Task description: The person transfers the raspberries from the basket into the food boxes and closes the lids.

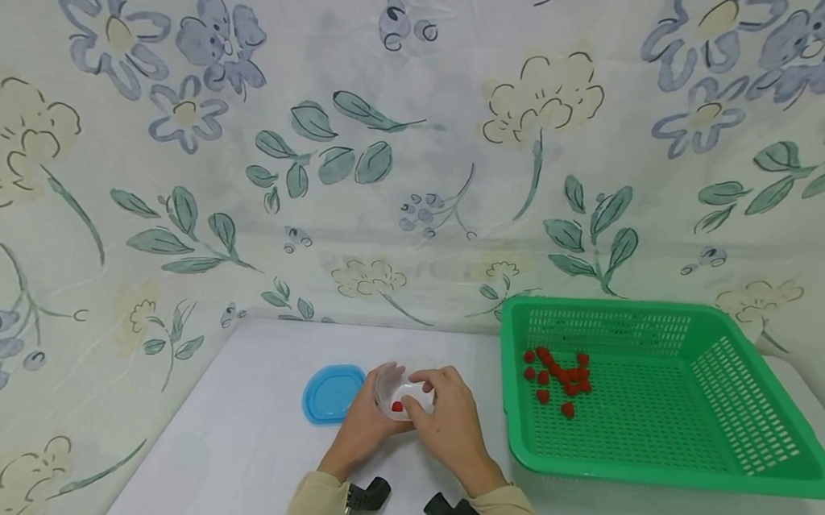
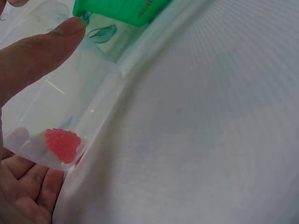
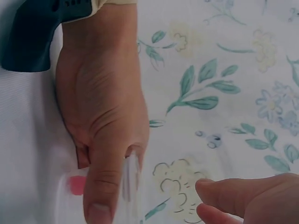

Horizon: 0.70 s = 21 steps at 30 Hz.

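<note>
1. The clear container (image 1: pixel 402 388) stands as landmark: it is in the left hand (image 1: pixel 368 425), its mouth facing up toward the head camera.
2. The left grip is closed round it, with the thumb along one side and fingers bent beneath.
3. Inside, at the container's bottom, lies one raspberry-like red berry (image 1: pixel 397 407), apart from the right fingertips.
4. The right hand (image 1: pixel 452 418) is at the container's right, thumb and forefinger over the mouth. Its grip is parted and slack, with nothing visible in it.
5. Right of the container, on the bench (image 1: pixel 247 422), the green basket (image 1: pixel 677 412) has its long axis running sideways. Its red berries (image 1: pixel 573 375) gather at the end nearest the container.
6. The key relation, I judge: those berries lie to the right of the container, with the right hand nearer them than the left.
7. The blue lid (image 1: pixel 331 394) lies flat just left of the container.
</note>
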Each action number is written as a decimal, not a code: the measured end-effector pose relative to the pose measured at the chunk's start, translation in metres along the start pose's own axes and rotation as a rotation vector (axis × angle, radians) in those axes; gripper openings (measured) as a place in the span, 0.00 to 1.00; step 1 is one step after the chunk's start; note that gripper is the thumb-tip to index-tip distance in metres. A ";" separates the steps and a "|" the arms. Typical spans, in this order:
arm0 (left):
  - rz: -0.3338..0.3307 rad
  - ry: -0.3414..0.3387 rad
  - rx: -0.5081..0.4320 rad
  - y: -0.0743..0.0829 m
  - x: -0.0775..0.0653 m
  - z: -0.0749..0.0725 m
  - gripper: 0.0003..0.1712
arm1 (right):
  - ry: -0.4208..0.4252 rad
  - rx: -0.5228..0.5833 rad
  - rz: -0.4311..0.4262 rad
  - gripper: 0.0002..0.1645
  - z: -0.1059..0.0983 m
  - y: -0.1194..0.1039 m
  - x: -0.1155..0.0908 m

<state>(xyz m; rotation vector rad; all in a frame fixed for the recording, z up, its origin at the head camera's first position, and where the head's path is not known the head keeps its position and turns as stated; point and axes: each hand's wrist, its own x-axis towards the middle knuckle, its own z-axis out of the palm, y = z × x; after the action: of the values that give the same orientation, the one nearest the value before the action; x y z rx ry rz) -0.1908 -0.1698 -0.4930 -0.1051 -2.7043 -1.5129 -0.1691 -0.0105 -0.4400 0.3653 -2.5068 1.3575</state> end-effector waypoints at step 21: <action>-0.038 -0.018 -0.023 0.001 0.000 0.001 0.59 | -0.001 0.055 -0.063 0.12 -0.029 -0.018 0.000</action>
<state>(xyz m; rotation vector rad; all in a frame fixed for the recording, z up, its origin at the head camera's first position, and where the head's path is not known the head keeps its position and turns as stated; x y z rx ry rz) -0.1911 -0.1684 -0.4924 -0.0684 -2.7187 -1.5606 -0.1594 0.0045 -0.4108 0.4529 -2.4411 1.4048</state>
